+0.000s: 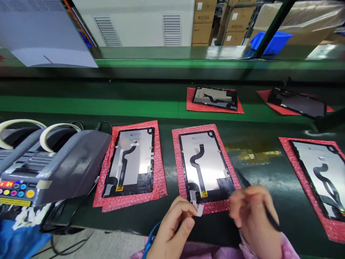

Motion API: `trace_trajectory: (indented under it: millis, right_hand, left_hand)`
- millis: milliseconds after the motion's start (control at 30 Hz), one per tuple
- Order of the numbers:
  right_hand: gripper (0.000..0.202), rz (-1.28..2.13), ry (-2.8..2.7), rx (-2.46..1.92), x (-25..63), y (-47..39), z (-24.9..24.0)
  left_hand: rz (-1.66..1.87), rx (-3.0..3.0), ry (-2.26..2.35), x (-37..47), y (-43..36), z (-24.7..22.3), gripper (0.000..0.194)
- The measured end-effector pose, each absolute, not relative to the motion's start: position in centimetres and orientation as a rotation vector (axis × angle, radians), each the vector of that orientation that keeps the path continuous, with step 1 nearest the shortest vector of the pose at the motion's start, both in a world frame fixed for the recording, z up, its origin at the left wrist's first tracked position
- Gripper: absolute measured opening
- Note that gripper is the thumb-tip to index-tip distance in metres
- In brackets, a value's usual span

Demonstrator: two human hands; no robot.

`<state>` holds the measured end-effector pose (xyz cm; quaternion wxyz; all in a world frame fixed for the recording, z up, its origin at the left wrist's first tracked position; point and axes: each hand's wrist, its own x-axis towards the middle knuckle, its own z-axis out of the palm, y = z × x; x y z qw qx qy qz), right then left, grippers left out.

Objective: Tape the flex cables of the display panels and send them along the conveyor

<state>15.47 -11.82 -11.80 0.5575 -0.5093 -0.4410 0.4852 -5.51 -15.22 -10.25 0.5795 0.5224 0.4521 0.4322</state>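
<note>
My left hand [176,225] is closed in a pinch on small white tape pieces [199,210], just below the near edge of the middle screen panel. In my right hand [254,216], partly blurred, is a thin black tweezers-like tool [271,218], its tip pointing up and left. The middle screen panel [215,158] lies back side up on pink bubble wrap [176,151], with a black ribbon cable [198,169] curving over its silver back. To its left, another screen panel [140,154] lies on bubble wrap, with white tape strips on it.
A grey tape dispenser [72,165] with rolls and coloured buttons stands at the left, cables beside it. More panels lie on the green belt [151,108], including a far panel [215,98] and a dark panel [298,102]. A right-hand panel [323,172] lies nearby. Amber tape [252,155] sticks to the table.
</note>
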Motion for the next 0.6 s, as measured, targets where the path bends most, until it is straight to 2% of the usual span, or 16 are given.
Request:
trace_trajectory:
  millis: [67,133,333,433,533,600]
  right_hand:
    - [0.026,1.268,-1.148,-1.155,14.8,-12.4,-10.9]
    - [0.034,1.365,-1.215,-1.105,13.9,-12.5,-10.3]
    - [0.045,1.261,-1.151,-1.106,14.8,-8.2,-9.2]
    - [0.046,1.382,-1.281,-1.115,15.7,-4.9,-8.3]
    - [0.048,1.516,-1.44,-1.108,15.3,-2.4,-8.3]
    - [0.05,1.579,-1.513,-1.108,14.6,-1.3,-9.2]
  left_hand:
    - [0.963,1.24,1.075,-5.3,-14.8,-10.5,0.029]
    - [0.93,1.235,1.061,-5.1,-14.6,-11.0,0.031]
    - [0.877,1.022,0.963,-5.4,-14.1,-11.7,0.039]
    - [0.833,1.427,1.113,-5.4,-13.2,-11.2,0.034]
    - [0.682,1.965,1.239,-4.6,-12.4,-11.3,0.044]
    - [0.578,2.226,1.36,-3.9,-12.2,-12.2,0.043]
